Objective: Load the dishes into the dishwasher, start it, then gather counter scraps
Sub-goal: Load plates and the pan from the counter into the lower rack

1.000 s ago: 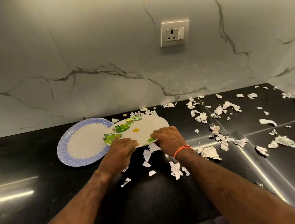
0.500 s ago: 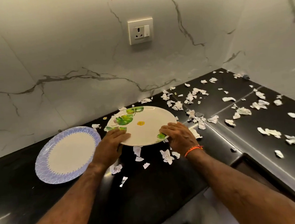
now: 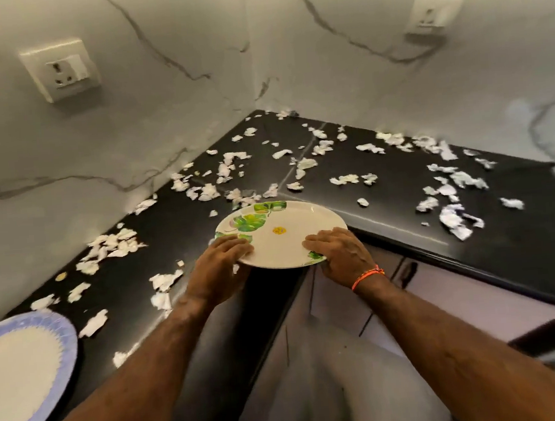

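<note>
A white plate with green leaf prints is held level above the inner corner of the black counter. My left hand grips its near left rim and my right hand, with an orange wrist band, grips its near right rim. A second plate with a blue patterned rim lies flat on the counter at the lower left. Several torn white paper scraps lie scattered over both arms of the counter.
Marble walls meet in a corner behind the counter, with a socket on the left wall and another on the right wall. Pale cabinet fronts with a dark handle run below the right counter edge.
Both hands have lifted the leaf plate off the counter and carried it right, away from the blue-rimmed plate. The view has swung right toward the counter corner.
</note>
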A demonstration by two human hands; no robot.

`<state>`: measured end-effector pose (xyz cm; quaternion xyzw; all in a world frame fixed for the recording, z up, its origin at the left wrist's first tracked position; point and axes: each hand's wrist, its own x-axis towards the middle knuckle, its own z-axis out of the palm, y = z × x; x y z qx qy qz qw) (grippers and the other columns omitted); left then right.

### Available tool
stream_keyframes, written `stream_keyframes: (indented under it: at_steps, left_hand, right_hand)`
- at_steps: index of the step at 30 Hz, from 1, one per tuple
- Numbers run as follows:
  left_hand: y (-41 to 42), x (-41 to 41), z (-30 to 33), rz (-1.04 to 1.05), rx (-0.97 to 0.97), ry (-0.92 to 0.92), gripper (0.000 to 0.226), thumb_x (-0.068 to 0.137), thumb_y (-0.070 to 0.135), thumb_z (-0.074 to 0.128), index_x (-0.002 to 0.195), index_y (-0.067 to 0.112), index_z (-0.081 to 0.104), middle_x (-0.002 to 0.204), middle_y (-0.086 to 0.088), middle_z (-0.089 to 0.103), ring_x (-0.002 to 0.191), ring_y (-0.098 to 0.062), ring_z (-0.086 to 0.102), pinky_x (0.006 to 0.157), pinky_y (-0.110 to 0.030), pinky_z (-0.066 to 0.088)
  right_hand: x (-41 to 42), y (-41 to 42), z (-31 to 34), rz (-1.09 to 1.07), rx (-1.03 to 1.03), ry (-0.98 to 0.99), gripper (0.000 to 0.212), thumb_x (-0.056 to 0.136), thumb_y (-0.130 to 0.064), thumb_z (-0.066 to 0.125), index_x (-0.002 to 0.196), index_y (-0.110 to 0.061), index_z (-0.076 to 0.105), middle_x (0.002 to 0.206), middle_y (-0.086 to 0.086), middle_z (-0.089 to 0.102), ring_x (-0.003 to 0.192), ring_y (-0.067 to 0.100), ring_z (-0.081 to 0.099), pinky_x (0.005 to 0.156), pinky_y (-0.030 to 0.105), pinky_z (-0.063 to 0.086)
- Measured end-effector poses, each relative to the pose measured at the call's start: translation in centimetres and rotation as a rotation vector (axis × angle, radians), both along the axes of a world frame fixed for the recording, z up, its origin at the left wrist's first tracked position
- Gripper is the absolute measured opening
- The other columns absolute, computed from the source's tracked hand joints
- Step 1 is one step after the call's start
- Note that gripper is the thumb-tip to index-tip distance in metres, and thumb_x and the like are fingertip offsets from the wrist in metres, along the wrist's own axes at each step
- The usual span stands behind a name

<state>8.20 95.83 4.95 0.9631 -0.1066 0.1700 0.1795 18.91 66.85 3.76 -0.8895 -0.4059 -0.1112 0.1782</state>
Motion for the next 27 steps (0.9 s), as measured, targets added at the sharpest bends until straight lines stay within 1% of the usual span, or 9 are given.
stream_keyframes:
  at_steps: [5, 8, 11, 14, 16, 18, 20, 23, 27]
  left_hand:
    - [-6.9, 3.4, 1.1, -0.173, 0.021, -0.025, 0.027, 0.087, 0.033, 0.074, 0.108, 0.017, 0.074, 0.115, -0.005, 0.073, 0.107, -0.027, 0.066, 0.091, -0.041, 0.057]
    - [-12.3, 4.0, 1.3, -0.219, 0.016, -0.074, 0.030, 0.087, 0.041, 0.065, 0.102, 0.015, 0.071, 0.107, -0.006, 0.074, 0.101, -0.030, 0.068, 0.081, -0.038, 0.058]
    - [-17.8, 3.5, 1.2, -0.260, 0.027, -0.106, 0.040, 0.089, 0.049, 0.060, 0.105, 0.014, 0.069, 0.107, -0.005, 0.072, 0.100, -0.029, 0.067, 0.076, -0.037, 0.057]
    - [-23.2, 2.5, 1.3, -0.368, 0.074, -0.135, 0.044, 0.090, 0.057, 0.058, 0.104, 0.016, 0.068, 0.102, -0.001, 0.072, 0.092, -0.024, 0.067, 0.066, -0.036, 0.056]
    - [-26.8, 2.0, 1.0, -0.446, 0.102, -0.115, 0.043, 0.090, 0.059, 0.060, 0.102, 0.018, 0.066, 0.098, 0.001, 0.070, 0.088, -0.024, 0.066, 0.064, -0.036, 0.056]
    - [-30.3, 1.7, 0.1, -0.532, 0.137, -0.082, 0.040, 0.090, 0.059, 0.061, 0.098, 0.020, 0.064, 0.094, 0.001, 0.068, 0.084, -0.024, 0.065, 0.062, -0.037, 0.055]
    - [-34.3, 1.4, -1.0, -0.639, 0.176, -0.034, 0.040, 0.090, 0.059, 0.059, 0.095, 0.020, 0.065, 0.089, 0.000, 0.066, 0.079, -0.025, 0.064, 0.061, -0.036, 0.054]
    - [-40.0, 1.0, -2.1, -0.799, 0.212, 0.041, 0.041, 0.090, 0.055, 0.058, 0.097, 0.016, 0.070, 0.090, -0.005, 0.071, 0.077, -0.029, 0.066, 0.064, -0.037, 0.057]
    - [-47.5, 0.6, -2.4, -0.970, 0.262, 0.124, 0.038, 0.091, 0.048, 0.060, 0.106, 0.017, 0.075, 0.106, -0.007, 0.075, 0.094, -0.030, 0.070, 0.083, -0.043, 0.060]
  right_hand:
    - [-2.1, -8.5, 1.1, -0.194, 0.047, 0.000, 0.035, 0.072, -0.018, 0.070, 0.106, -0.018, 0.077, 0.107, 0.004, 0.076, 0.096, 0.028, 0.072, 0.085, 0.042, 0.058]
    - [-4.5, -13.9, 1.8, -0.333, 0.047, 0.037, 0.027, 0.072, -0.027, 0.071, 0.098, -0.022, 0.076, 0.103, 0.002, 0.076, 0.089, 0.028, 0.071, 0.077, 0.038, 0.059]
    - [-8.1, -19.0, 2.2, -0.456, 0.066, 0.101, 0.030, 0.073, -0.037, 0.065, 0.099, -0.025, 0.075, 0.104, -0.001, 0.074, 0.086, 0.025, 0.070, 0.070, 0.036, 0.059]
    - [-12.3, -24.1, 2.0, -0.526, 0.043, 0.174, 0.037, 0.076, -0.047, 0.056, 0.100, -0.026, 0.074, 0.094, -0.001, 0.072, 0.077, 0.024, 0.067, 0.065, 0.038, 0.057]
    - [-15.2, -27.2, 1.8, -0.575, 0.008, 0.249, 0.032, 0.078, -0.044, 0.058, 0.100, -0.027, 0.073, 0.091, -0.001, 0.072, 0.077, 0.025, 0.066, 0.067, 0.039, 0.057]
    - [-17.6, -29.9, 1.0, -0.604, -0.093, 0.307, 0.029, 0.084, -0.040, 0.059, 0.105, -0.026, 0.072, 0.097, 0.000, 0.073, 0.086, 0.026, 0.067, 0.074, 0.037, 0.056]
    - [-20.1, -32.7, -0.2, -0.658, -0.183, 0.354, 0.027, 0.089, -0.037, 0.056, 0.108, -0.025, 0.071, 0.103, 0.001, 0.072, 0.095, 0.027, 0.067, 0.077, 0.035, 0.052]
    - [-24.1, -36.6, -2.5, -0.783, -0.173, 0.398, 0.028, 0.094, -0.034, 0.056, 0.116, -0.026, 0.070, 0.111, 0.005, 0.072, 0.102, 0.031, 0.066, 0.082, 0.038, 0.050]
    - [-28.8, -41.4, -5.0, -0.962, -0.064, 0.446, 0.031, 0.096, -0.036, 0.054, 0.123, -0.029, 0.068, 0.121, 0.003, 0.070, 0.108, 0.031, 0.065, 0.087, 0.041, 0.051]
